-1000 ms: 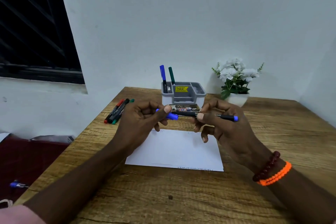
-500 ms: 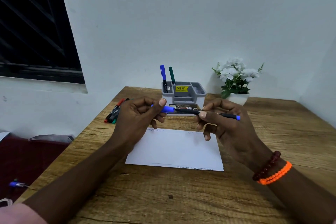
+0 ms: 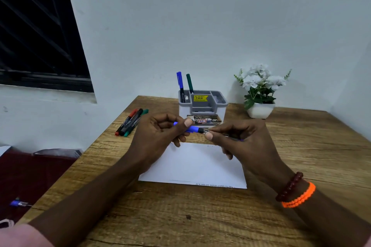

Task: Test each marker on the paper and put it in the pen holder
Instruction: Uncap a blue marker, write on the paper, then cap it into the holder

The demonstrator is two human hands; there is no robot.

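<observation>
Blue cap (image 3: 191, 128) has been pushed back onto the marker (image 3: 212, 132), held between left hand (image 3: 158, 136) and right hand (image 3: 244, 142) above the paper (image 3: 196, 166); pen holder (image 3: 202, 103) placement judged next.

The table (image 3: 301, 146) shows rough-grained matt wood; the pen holder (image 3: 202, 104) looks like smooth grey plastic; the paper (image 3: 196, 164) is matt white.

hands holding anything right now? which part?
Both hold one blue marker above the paper: the left hand pinches its blue cap end, the right hand grips the black barrel.
</observation>
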